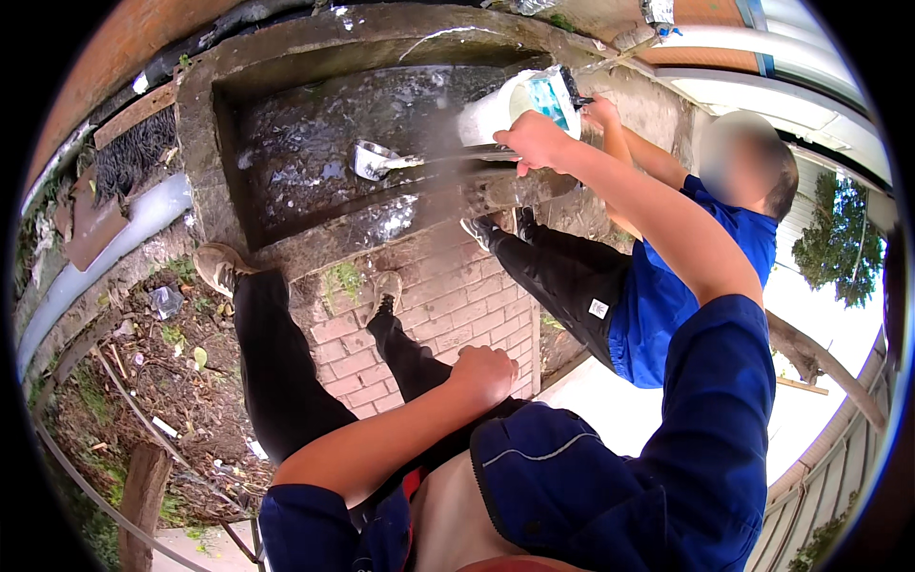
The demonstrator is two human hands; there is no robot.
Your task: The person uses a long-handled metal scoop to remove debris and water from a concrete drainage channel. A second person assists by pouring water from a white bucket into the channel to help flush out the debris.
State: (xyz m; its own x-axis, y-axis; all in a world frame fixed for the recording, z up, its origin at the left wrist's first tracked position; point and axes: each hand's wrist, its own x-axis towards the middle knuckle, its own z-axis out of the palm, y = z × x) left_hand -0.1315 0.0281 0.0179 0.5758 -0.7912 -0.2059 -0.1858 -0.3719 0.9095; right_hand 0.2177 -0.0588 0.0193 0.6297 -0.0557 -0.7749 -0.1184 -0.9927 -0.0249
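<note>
My right hand (538, 143) is closed around the handle of a long-handled scoop (375, 161), reaching out over a concrete trough. The scoop's head is whitish and wet-looking, low over the trough's dark bottom. Just beyond my fingers, a white bucket (491, 116) is tipped on its side above the trough's right end. A co-worker in blue grips it by its rim with a hand (600, 112). My left hand (486, 373) is curled into a fist close to my body, above my leg, with nothing visible in it.
The trough (217, 162) has a thick, raised rim spattered white. My shoe (221, 267) is against its near left corner. The co-worker (705, 238) stands at the right. Pink brick paving (448, 319) lies below, and littered soil (191, 381) with a wooden post (143, 491) at left.
</note>
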